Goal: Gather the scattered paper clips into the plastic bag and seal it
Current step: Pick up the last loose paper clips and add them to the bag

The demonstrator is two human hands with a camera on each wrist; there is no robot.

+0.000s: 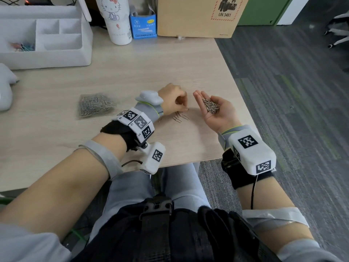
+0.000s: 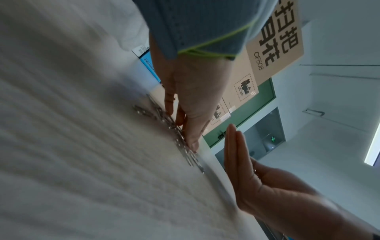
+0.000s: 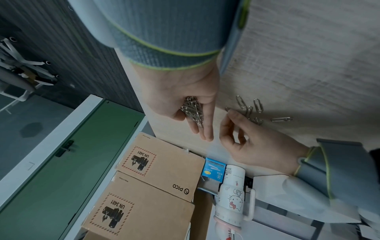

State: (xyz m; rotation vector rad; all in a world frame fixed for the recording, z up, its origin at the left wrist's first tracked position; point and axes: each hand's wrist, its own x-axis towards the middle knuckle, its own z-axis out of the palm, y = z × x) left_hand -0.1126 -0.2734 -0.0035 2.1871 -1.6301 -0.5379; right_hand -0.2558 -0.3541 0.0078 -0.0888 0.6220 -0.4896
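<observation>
A handful of loose paper clips point(image 1: 181, 117) lies on the desk point(image 1: 132, 76) just below the middle of the head view, nearest the person's lap. They are thin bent wire, light and springy, and I'd judge them slippery on the smooth wood: too flat to grab from above, easier to slide with a fingertip or pinch by one looped end.

Just above them the left hand point(image 1: 174, 100) is curled, knuckles up, its fingertips point(image 3: 231, 112) down on the clips. It looks like a pinch, though I cannot tell whether a clip is actually caught.

To the right, at the same depth, the right hand point(image 1: 215, 108) lies palm up with the fingers straight and together, carrying a small heap of gathered clips point(image 1: 210, 106). That heap is loose and would spill if the palm tilted. Clips also tend to hook into each other, so I'd expect them to come off in clumps.

Left of centre, well apart from both hands, the plastic bag point(image 1: 96, 106) lies flat, already holding a thick mass of clips. The film is soft and limp; its mouth would need holding open by the rim, and I cannot see which edge that is.

Farther back, along the top of the frame, stand a white organiser point(image 1: 45, 59), a cartoon tumbler point(image 1: 117, 19), a blue packet point(image 1: 143, 27) and a cardboard box point(image 1: 188, 16).
</observation>
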